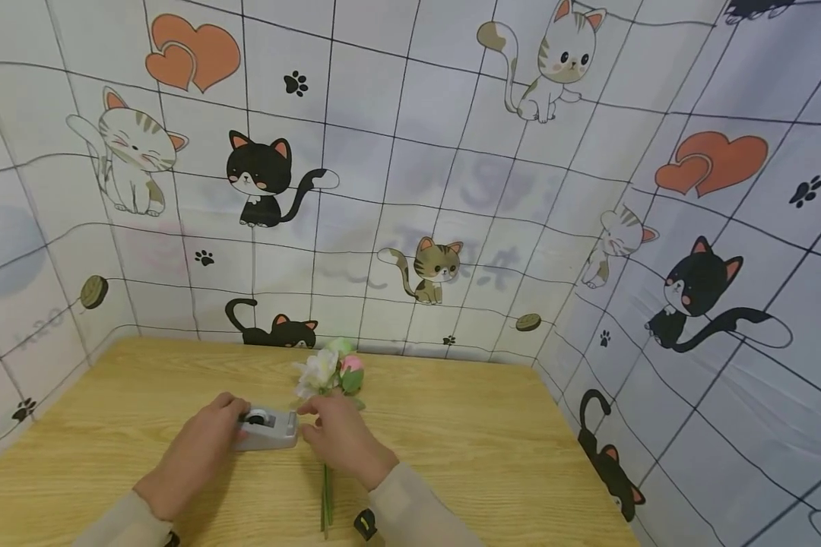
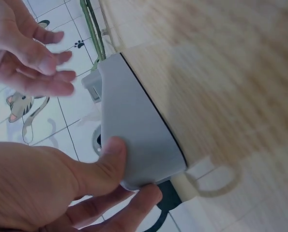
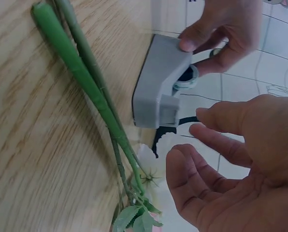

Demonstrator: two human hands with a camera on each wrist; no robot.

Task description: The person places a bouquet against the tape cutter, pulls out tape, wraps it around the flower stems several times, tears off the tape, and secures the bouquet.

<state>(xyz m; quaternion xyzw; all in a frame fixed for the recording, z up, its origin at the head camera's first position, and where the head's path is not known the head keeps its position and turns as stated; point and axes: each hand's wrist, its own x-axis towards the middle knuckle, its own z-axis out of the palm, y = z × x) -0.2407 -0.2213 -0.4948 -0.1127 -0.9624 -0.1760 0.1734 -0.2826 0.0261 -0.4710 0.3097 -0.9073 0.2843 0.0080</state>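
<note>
A grey tape dispenser [image 1: 268, 434] stands on the wooden table, with a small roll of tape [image 3: 186, 78] in it. My left hand [image 1: 201, 441] grips its rear end, the thumb [image 2: 113, 157] against its side. My right hand [image 1: 345, 437] hovers just off the dispenser's cutter end, fingers loosely bent and apart; I see nothing between them. Beneath and beside that hand lie artificial flowers: a white bloom [image 1: 317, 372], a pink bud [image 1: 351, 365] and green leaves. Their green stems [image 1: 326, 497] run towards me, partly hidden by the right hand in the head view.
The light wooden table [image 1: 465, 441] reaches back to a white cloth wall [image 1: 376, 175] printed with cats and grid lines. A small black object with a yellow mark [image 1: 366, 524] shows near the right sleeve [image 1: 417, 509].
</note>
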